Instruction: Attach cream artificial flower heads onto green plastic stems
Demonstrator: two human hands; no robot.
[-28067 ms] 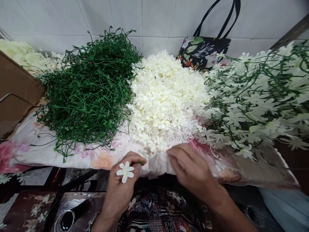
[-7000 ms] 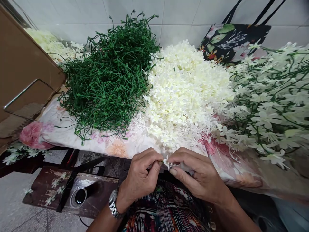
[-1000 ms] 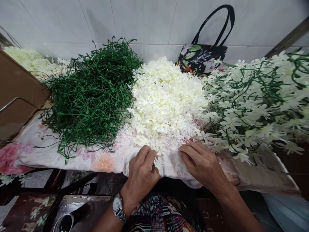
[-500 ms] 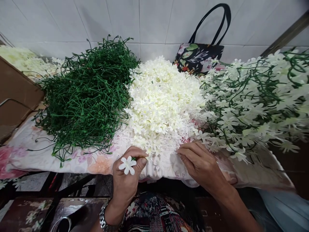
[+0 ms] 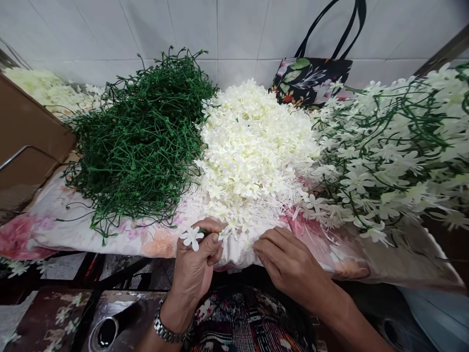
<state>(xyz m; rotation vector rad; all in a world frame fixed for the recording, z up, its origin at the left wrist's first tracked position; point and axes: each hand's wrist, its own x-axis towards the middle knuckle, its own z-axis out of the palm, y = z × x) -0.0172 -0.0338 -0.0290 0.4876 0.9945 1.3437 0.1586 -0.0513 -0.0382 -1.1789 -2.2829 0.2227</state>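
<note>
My left hand [image 5: 200,256] is closed in a pinch on a green plastic stem, mostly hidden by the fingers. A white artificial flower [image 5: 191,237] with spread petals sits on that stem, over the back of the fingers. Another end of the stem shows at the thumb tip, close to the loose flowers. My right hand [image 5: 284,256] is just to the right, thumb and fingers pressed together; whatever they hold is too small to make out. Beyond both hands lies a heap of white flower heads [image 5: 252,142], with thin white stamens along its near right side.
Left of the flower heads is a tangled pile of green stems [image 5: 142,142]. Assembled white flower sprays [image 5: 388,161] lie on the right. A floral bag [image 5: 311,80] stands against the tiled wall. A cardboard box [image 5: 32,142] is at the left; a patterned cloth [image 5: 47,220] covers the work surface.
My right hand has moved left and nearer to me, closer to my left hand. The left hand keeps its pinch on the stem. The whole view has shifted slightly.
</note>
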